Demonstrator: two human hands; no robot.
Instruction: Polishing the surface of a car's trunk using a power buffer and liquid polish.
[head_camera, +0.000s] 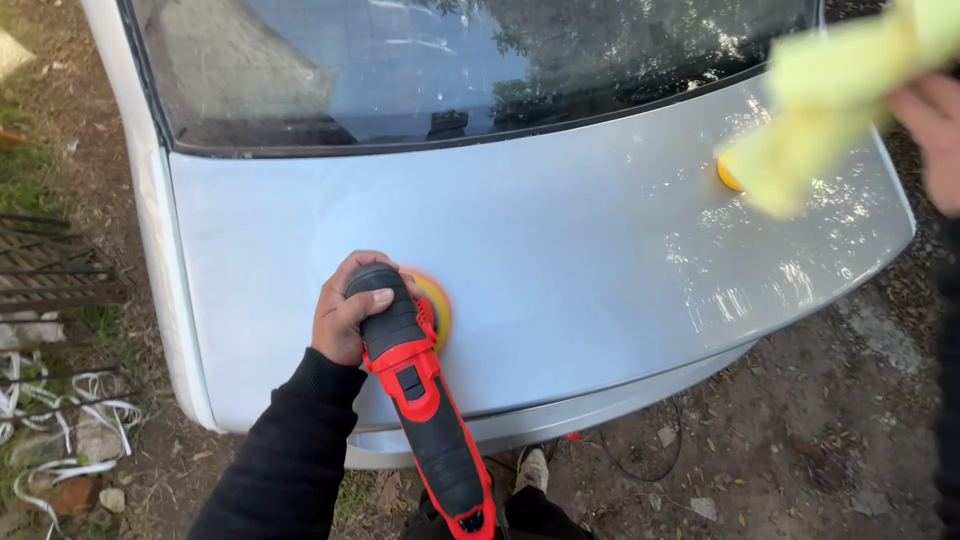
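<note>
On the silver car trunk lid (560, 240), left hand (345, 315) grips the head of a red/black polisher (415, 390), pad flat on paint, long axis running back toward the body. Right hand (930, 125), upper right & blurred, prob. clutches a yellow cloth (830, 95), well apart.

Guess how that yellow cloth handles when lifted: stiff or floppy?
Probably floppy: the yellow cloth droops in loose folds from the right hand. Likely light, since it hangs bunched in a loose hold. Unlikely to slip; it looks soft, though blurred.
</note>
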